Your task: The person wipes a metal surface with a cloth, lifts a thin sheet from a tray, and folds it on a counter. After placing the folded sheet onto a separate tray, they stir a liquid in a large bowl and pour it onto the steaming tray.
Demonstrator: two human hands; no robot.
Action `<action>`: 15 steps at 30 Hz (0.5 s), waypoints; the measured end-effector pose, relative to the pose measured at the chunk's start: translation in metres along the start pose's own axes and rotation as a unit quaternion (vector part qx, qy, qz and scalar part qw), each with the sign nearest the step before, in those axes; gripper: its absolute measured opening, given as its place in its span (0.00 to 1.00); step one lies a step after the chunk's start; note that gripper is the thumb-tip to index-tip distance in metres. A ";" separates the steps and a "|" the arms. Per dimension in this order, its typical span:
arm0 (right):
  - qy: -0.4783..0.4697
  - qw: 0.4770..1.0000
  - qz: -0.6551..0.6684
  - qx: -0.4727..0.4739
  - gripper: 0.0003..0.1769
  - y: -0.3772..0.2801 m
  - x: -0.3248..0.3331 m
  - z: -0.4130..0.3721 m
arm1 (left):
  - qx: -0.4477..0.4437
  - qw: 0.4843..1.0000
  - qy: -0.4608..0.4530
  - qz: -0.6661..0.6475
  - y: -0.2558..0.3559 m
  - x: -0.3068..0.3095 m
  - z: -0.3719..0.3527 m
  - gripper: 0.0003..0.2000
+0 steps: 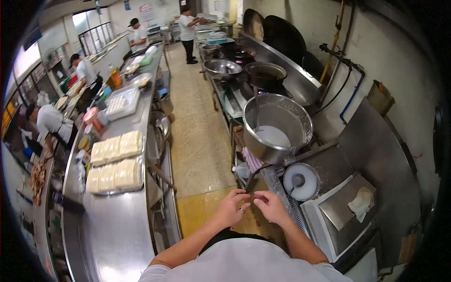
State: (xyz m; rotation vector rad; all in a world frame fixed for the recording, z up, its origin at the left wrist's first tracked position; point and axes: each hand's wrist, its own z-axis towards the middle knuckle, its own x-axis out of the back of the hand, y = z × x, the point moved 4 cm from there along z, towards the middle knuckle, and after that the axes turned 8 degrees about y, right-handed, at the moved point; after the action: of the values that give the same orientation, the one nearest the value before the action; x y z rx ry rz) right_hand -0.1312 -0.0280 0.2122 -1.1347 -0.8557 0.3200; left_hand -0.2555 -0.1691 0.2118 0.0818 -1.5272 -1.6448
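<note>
My left hand (231, 208) is raised in front of my body at the lower middle of the view, its fingers curled and a ring on one of them. Close beside it, a small gap away, is my right hand (272, 207), thumb and fingers drawn together. Whatever either hand pinches, if anything, is too small to make out. Just beyond them hangs a pink striped cloth (252, 160) below a large steel pot (300, 123) with white liquid inside. To the right of my right hand, a ladle (297, 180) rests in a smaller round pot of white liquid (307, 188).
A steel counter (112, 230) on my left bears trays of wrapped white blocks (115, 176). Woks and a steel bowl (222, 68) line the stove ahead. A boxy metal lid with a rag (361, 204) is at right. Several co-workers stand farther off.
</note>
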 end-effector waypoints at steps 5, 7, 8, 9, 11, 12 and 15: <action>0.086 0.994 -0.039 0.056 0.11 -0.020 0.020 0.112 | 0.005 0.996 -0.037 -0.082 -0.020 0.003 0.106 0.15; 0.091 0.994 -0.055 0.036 0.15 -0.036 0.027 0.165 | -0.044 0.996 -0.021 -0.078 -0.020 0.008 0.149 0.14; 0.093 0.988 -0.114 0.046 0.13 -0.046 0.032 0.193 | -0.108 0.993 0.007 -0.049 -0.023 0.007 0.168 0.15; 0.117 0.982 -0.121 0.084 0.10 -0.055 0.035 0.222 | -0.111 0.993 -0.005 -0.042 -0.022 0.009 0.188 0.16; 0.143 0.971 -0.122 0.150 0.13 -0.073 0.038 0.281 | -0.118 0.992 -0.029 -0.025 -0.016 0.012 0.224 0.17; 0.145 0.966 -0.116 0.179 0.19 -0.083 0.039 0.311 | -0.145 0.989 -0.031 0.008 -0.025 0.006 0.239 0.19; 0.156 0.942 -0.200 0.218 0.30 -0.102 0.042 0.399 | -0.144 0.986 -0.075 0.036 -0.039 -0.006 0.269 0.19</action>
State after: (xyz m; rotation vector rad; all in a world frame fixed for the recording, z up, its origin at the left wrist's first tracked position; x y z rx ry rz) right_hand -0.4161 0.2189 0.3835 -0.5588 -0.6686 -0.0156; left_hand -0.4264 0.0400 0.2427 -0.2564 -1.3669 -1.8289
